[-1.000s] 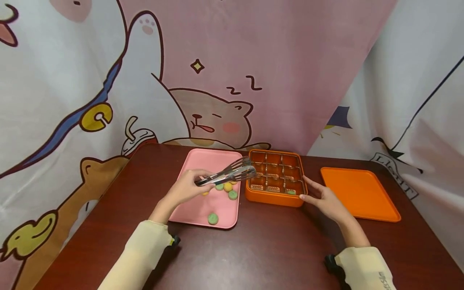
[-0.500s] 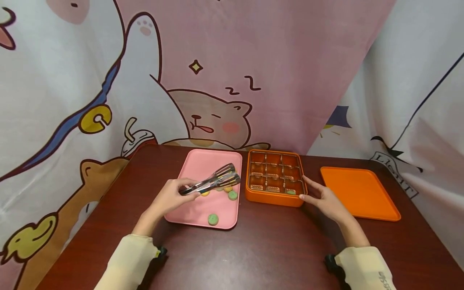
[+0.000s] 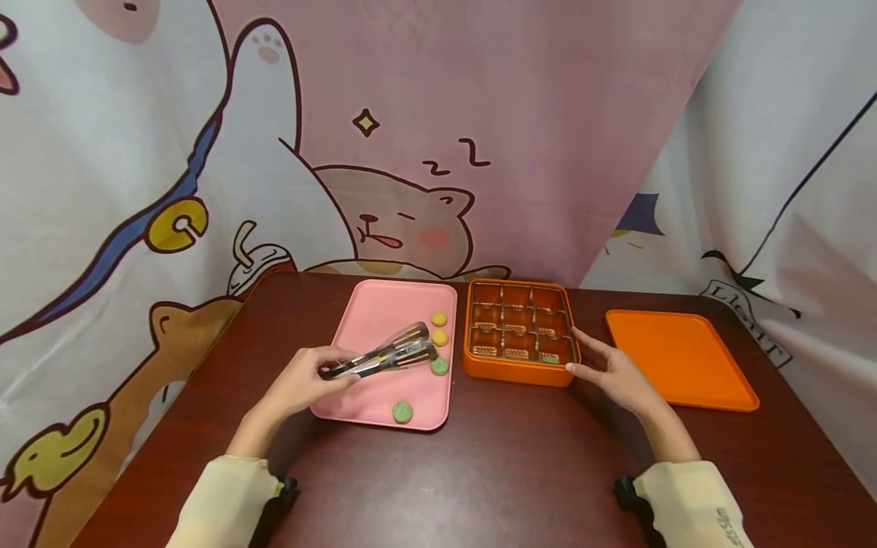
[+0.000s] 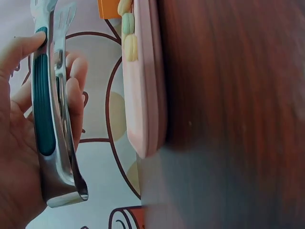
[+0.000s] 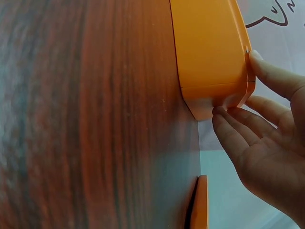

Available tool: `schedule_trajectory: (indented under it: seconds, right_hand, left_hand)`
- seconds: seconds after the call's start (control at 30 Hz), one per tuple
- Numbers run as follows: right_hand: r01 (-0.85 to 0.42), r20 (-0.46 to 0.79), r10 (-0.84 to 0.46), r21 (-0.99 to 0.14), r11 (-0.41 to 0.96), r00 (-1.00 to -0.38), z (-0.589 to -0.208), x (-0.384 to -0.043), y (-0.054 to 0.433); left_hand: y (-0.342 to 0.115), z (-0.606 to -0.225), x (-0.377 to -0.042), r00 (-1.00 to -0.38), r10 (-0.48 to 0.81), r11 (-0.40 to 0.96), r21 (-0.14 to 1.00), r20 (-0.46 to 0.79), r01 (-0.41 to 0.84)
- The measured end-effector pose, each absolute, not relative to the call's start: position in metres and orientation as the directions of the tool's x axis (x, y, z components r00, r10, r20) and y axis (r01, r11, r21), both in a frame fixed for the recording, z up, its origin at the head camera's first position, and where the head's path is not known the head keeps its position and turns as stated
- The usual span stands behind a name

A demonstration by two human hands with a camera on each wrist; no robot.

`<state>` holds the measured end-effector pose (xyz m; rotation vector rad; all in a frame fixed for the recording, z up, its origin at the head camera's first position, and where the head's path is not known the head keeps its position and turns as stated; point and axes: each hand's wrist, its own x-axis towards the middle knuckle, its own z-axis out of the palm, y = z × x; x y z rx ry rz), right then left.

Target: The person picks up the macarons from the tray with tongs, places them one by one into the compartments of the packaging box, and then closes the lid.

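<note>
1. Head view: Metal tongs (image 3: 411,353) with dark grips are held in the left hand (image 3: 308,377), fingers wrapped round the handle; tips are pointed over the pink tray (image 3: 370,304), arms a little apart. Whether the tips touch the tray cannot be told. Two yellow pieces (image 3: 438,320) and a green piece (image 3: 440,366) are lined up along the tray's right side, near the tips; a second green piece (image 3: 402,412) is placed near the front edge. An orange box (image 3: 517,371), divided into nine compartments, is set just right of the tray; some green is seen in its front right compartment. Its right front corner is touched by the right hand (image 3: 613,373), thumb and fingers spread. A flat orange tray (image 3: 681,358) is laid farther right on the brown table (image 3: 479,472).

2. Left wrist view: Tongs are gripped between thumb and fingers, arms narrowly parted. Yellow and green pieces are seen on the pink tray.

3. Right wrist view: The box's rim is touched by the thumb, its side by nearly straight fingers.
</note>
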<state>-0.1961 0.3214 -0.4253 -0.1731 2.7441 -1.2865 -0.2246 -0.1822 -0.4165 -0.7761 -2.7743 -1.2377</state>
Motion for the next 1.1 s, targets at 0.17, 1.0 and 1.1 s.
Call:
schedule_trajectory:
  seconds: [0.17,1.0,1.1]
  right_hand:
    - [-0.066,-0.036,-0.146,-0.767,0.638,-0.989,-0.425,-0.196,0.321]
    - [-0.051,-0.047,-0.140,-0.781,0.622,-0.989,-0.426,-0.198,0.324]
    - [-0.044,-0.051,-0.134,-0.779,0.626,-0.990,-0.427,-0.198,0.324]
  left_hand:
    - [-0.189,-0.418,-0.221,-0.863,0.462,0.559,0.688,0.205,0.462]
    - [-0.211,-0.430,-0.222,-0.814,0.575,0.534,0.719,0.075,0.444]
    - [-0.214,-0.431,-0.220,-0.805,0.590,0.531,0.724,0.057,0.440]
